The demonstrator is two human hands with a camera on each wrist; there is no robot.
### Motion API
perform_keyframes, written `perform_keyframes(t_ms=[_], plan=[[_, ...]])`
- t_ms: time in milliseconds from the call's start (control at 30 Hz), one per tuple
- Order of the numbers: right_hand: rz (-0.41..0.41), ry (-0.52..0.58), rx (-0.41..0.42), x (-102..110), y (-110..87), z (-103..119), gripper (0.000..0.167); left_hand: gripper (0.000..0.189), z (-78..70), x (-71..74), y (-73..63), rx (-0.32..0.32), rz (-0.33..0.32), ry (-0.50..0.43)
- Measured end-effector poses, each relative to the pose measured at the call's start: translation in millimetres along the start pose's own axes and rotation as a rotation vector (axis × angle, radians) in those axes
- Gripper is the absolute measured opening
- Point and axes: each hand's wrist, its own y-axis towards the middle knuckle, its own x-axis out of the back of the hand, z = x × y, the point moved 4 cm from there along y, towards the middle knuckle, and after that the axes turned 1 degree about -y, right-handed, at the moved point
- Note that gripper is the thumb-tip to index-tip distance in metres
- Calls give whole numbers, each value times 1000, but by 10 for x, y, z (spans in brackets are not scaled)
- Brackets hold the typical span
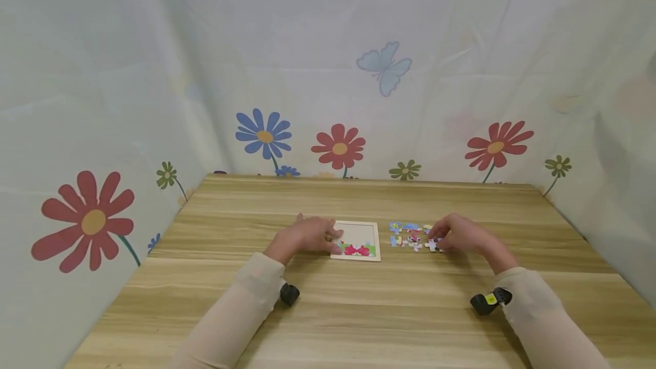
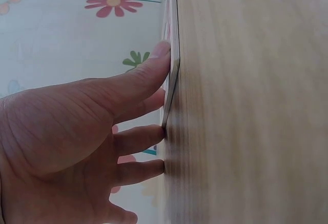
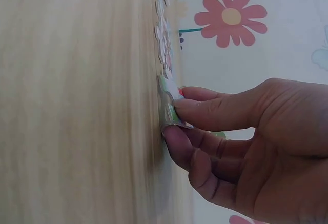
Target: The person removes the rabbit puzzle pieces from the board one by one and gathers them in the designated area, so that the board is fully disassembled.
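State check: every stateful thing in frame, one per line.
puzzle tray: flat on the table, partly filled, pieces along its near edge only.
loose pieces: scattered on the table right of the tray.
green piece: pinched, one edge lifted off the table.
left hand: fingers straight, steadying the tray's left edge.
right hand: pinching the green piece.

No readable text, labels, brands or numbers on anything in view

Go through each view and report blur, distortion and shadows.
Head view: wide-angle bend at the edges, even soft light, small sharp puzzle tray. Left wrist view: table grain smeared, left hand crisp. Right wrist view: table blurred, right hand sharp, faint shadow under its fingertips.
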Motion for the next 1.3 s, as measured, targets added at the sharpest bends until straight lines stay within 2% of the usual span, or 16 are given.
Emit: perform_keyframes(t_ms=[167,500,1000,1133,1300], plan=[[-25,-34,-36,-23,12,17,21,61,3,-2,-7,2,-2,-2],[-42,-88,-13,-29,22,58,19,62,-1,-2,26,4,10,9],[-50,-54,-7,8,19,40,17,62,-3,-5,13,-4,6,13],[-89,-69,58,41,40,125,19,62,-4,-3,2,-6,13,22],[-97,-94,162,-38,139,368,21,68,5,-9,3,-22,29,41]])
